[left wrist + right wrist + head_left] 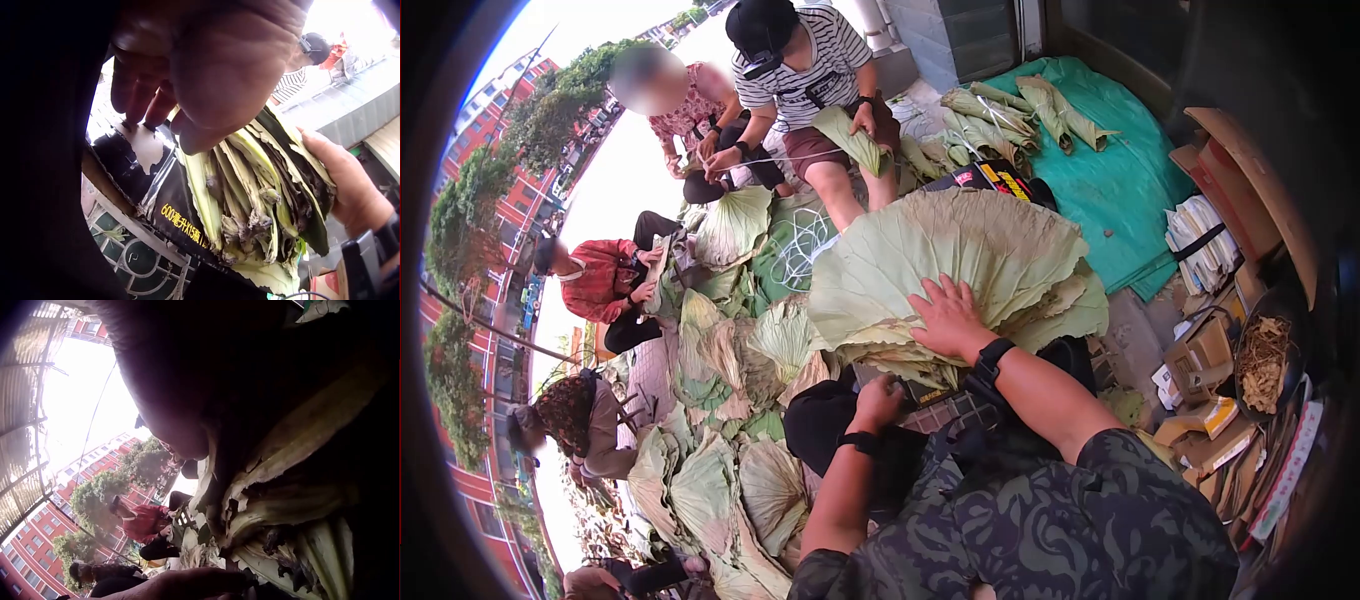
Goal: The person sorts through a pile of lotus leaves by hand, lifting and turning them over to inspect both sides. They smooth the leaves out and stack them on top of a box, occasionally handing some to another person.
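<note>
A thick stack of large dried lotus leaves point(960, 235) lies on a black printed carton point(178, 215) in front of me. My right hand point(945, 320) rests on the top leaf with fingers spread. In the left wrist view, the right hand point(344, 181) shows at the far side of the stack. My left hand point(880, 402) is at the near left of the stack, its fingers loosely bent, with nothing seen in them. Layered, crumpled leaf edges point(262, 206) show just below that hand in the left wrist view.
Loose lotus leaves point(740, 480) cover the ground at left. Rolled leaf bundles point(990, 125) lie on a green tarp point(1120, 180). White string point(802, 250) is heaped beyond the stack. Cardboard boxes point(1200, 360) crowd the right. Across from me, a person in a striped shirt point(830, 60) holds a folded leaf.
</note>
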Tool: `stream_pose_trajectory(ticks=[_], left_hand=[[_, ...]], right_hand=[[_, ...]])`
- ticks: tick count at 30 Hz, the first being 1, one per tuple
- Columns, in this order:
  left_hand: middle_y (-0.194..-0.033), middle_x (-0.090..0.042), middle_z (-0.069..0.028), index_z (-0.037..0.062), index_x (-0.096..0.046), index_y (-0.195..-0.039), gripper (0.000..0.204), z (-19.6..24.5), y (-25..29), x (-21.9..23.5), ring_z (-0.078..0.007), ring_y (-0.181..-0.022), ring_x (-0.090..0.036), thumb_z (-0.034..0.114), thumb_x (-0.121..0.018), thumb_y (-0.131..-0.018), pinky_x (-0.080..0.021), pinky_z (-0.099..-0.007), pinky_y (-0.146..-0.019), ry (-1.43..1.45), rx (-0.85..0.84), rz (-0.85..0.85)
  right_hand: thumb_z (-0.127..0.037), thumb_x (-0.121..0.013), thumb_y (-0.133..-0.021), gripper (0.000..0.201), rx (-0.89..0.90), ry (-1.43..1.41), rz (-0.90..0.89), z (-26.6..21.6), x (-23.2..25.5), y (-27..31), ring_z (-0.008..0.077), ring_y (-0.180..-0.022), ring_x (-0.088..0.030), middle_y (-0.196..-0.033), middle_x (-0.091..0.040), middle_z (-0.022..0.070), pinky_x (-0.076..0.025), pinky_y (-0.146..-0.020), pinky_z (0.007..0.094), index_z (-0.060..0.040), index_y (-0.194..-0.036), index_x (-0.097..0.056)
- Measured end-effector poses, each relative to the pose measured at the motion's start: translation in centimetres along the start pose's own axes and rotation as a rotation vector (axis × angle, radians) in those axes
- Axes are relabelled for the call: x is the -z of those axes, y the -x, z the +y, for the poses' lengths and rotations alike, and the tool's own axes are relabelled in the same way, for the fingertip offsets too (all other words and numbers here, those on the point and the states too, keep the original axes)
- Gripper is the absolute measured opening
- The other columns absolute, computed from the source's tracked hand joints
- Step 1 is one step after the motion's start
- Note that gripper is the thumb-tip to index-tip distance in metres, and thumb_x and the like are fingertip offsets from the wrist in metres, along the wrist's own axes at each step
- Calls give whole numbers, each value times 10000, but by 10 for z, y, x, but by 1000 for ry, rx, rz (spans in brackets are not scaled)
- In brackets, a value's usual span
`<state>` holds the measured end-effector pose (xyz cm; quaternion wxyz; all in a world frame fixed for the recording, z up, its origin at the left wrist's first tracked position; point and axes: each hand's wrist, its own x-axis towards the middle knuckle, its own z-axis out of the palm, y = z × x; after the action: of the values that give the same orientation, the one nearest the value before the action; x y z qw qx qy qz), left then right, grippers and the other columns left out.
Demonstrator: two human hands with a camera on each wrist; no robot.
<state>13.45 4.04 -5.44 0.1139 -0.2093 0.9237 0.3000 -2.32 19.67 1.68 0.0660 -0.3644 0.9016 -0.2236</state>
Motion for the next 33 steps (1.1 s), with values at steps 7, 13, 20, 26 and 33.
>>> stream_pose_trajectory(ticks=[7,13,20,26,33], left_hand=[[-928,-634,-183,36,-614,-1038,381,2,-1,-1,-321,-869,-614,237,-610,-715,-481,-390,-796,24,9,46],[-945,-629,-185,30,-612,-1037,384,0,-1,-1,-323,-869,-613,245,-609,-718,-479,-389,-793,42,-3,54],[-974,-621,-190,23,-602,-1052,393,2,0,1,-326,-879,-609,239,-611,-724,-476,-388,-799,17,10,26],[-975,-620,-191,22,-601,-1054,389,-1,-2,-1,-327,-888,-606,233,-620,-727,-474,-390,-802,48,7,24],[-941,-618,-193,38,-608,-1041,370,1,-2,-1,-339,-889,-597,245,-619,-734,-471,-401,-796,18,15,20]], right_hand=[[-412,-574,-754,591,-12,4,-43,-2,4,1,369,-1323,-201,-1408,-301,156,-145,-1059,530,-168,-1280,-458],[-403,-582,-752,581,-10,-5,-27,-3,3,1,374,-1319,-207,-1400,-312,154,-143,-1057,531,-168,-1270,-463],[-394,-590,-750,574,-11,3,-17,-2,0,0,378,-1315,-209,-1393,-318,149,-143,-1055,536,-166,-1262,-464],[-395,-584,-755,578,-16,8,-37,-3,2,-1,374,-1318,-202,-1397,-310,147,-137,-1060,534,-164,-1268,-454],[-410,-578,-757,600,-13,34,-49,-3,1,-1,371,-1321,-202,-1407,-305,146,-146,-1062,517,-174,-1292,-442]])
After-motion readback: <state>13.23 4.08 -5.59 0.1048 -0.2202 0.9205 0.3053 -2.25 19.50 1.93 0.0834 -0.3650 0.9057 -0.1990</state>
